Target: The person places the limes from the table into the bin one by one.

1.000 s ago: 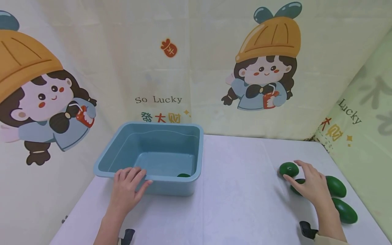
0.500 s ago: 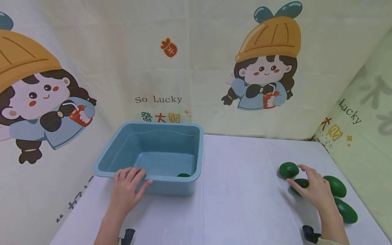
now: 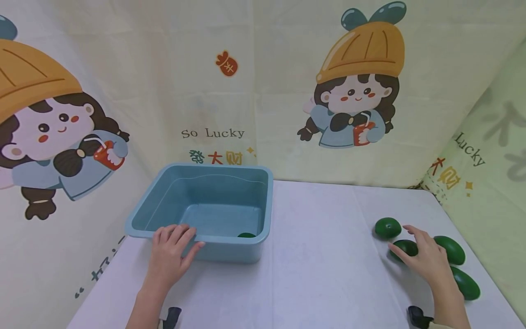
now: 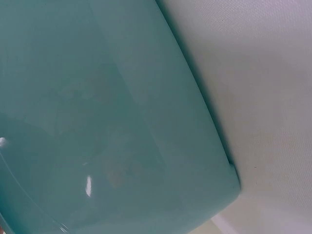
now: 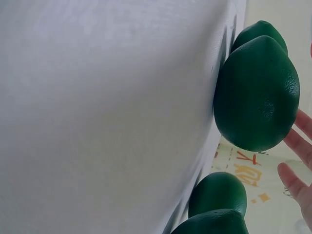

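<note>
My left hand (image 3: 168, 256) holds the front rim of a blue plastic tub (image 3: 230, 249), fingers over the rim and thumb in front of it. A green, egg-shaped fruit (image 3: 246, 235) shows partly inside the tub, the front wall hiding the rest. At right, my right hand (image 3: 429, 258) hovers with thumb and fingers spread about a dark green fruit (image 3: 407, 246); contact cannot be told. Another such fruit (image 3: 387, 228) lies just beyond the fingertips. In the right wrist view, fingertips (image 5: 298, 144) appear behind a large green fruit (image 5: 256, 92). The left wrist view shows mostly tub wall (image 4: 117, 97).
Two more green fruits lie right of my right hand, an upper one (image 3: 452, 249) and a lower one (image 3: 467, 284), near the right edge of the white-covered table (image 3: 320, 256). A printed cloth (image 3: 283, 91) hangs behind the table.
My right hand has drawn back toward me and slightly right, away from the farthest fruit and over the nearer one. The left hand and the tub have stayed in place.
</note>
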`<state>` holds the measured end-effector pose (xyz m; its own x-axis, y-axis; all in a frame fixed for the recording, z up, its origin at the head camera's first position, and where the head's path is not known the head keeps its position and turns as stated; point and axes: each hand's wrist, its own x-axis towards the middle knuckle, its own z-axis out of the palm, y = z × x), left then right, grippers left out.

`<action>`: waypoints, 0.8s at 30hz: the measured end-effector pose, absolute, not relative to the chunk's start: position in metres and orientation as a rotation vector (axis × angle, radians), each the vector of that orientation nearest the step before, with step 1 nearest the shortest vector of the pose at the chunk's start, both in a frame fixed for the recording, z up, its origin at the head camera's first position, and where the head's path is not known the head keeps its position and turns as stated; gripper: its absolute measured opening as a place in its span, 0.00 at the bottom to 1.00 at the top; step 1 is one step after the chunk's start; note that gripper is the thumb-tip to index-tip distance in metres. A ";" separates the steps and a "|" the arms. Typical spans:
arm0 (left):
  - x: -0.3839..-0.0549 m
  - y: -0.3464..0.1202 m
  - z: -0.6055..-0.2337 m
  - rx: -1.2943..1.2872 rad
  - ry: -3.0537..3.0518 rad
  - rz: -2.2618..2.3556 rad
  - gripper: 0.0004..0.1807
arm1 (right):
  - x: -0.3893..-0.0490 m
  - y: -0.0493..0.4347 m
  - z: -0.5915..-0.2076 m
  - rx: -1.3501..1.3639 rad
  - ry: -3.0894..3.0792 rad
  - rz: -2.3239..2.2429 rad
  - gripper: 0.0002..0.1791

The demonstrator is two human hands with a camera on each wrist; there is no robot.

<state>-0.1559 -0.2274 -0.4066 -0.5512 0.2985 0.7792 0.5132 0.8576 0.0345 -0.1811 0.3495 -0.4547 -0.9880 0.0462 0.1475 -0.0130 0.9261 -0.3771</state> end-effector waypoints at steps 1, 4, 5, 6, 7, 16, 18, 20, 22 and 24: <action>-0.156 -0.227 -0.407 -0.586 -2.190 -0.328 0.29 | -0.181 0.350 -0.455 -0.024 -2.936 0.573 0.43; -0.156 -0.227 -0.407 -0.587 -2.189 -0.329 0.29 | -0.181 0.352 -0.456 -0.024 -2.945 0.569 0.44; -0.156 -0.227 -0.407 -0.587 -2.185 -0.328 0.29 | -0.181 0.352 -0.456 -0.026 -2.949 0.568 0.44; -0.156 -0.227 -0.407 -0.588 -2.182 -0.328 0.29 | -0.180 0.353 -0.457 -0.029 -2.952 0.568 0.44; -0.156 -0.227 -0.407 -0.589 -2.177 -0.327 0.29 | -0.180 0.353 -0.457 -0.036 -2.955 0.568 0.44; -0.157 -0.227 -0.407 -0.599 -2.155 -0.343 0.28 | -0.178 0.355 -0.454 -0.081 -3.002 0.554 0.47; -0.158 -0.227 -0.407 -0.602 -2.145 -0.348 0.28 | -0.178 0.356 -0.454 -0.080 -3.009 0.552 0.47; -0.158 -0.227 -0.407 -0.602 -2.148 -0.347 0.28 | -0.178 0.358 -0.454 -0.074 -3.017 0.557 0.47; -0.158 -0.227 -0.408 -0.602 -2.157 -0.347 0.28 | -0.177 0.359 -0.454 -0.073 -3.024 0.554 0.47; -0.158 -0.228 -0.408 -0.602 -2.168 -0.345 0.28 | -0.177 0.360 -0.454 -0.070 -3.028 0.555 0.48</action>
<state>-0.1576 -0.2278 -0.4080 -0.5330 0.2997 0.7912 0.5305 0.8469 0.0365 -0.1767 0.3600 -0.4539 -0.9970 0.0561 0.0529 0.0337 0.9340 -0.3557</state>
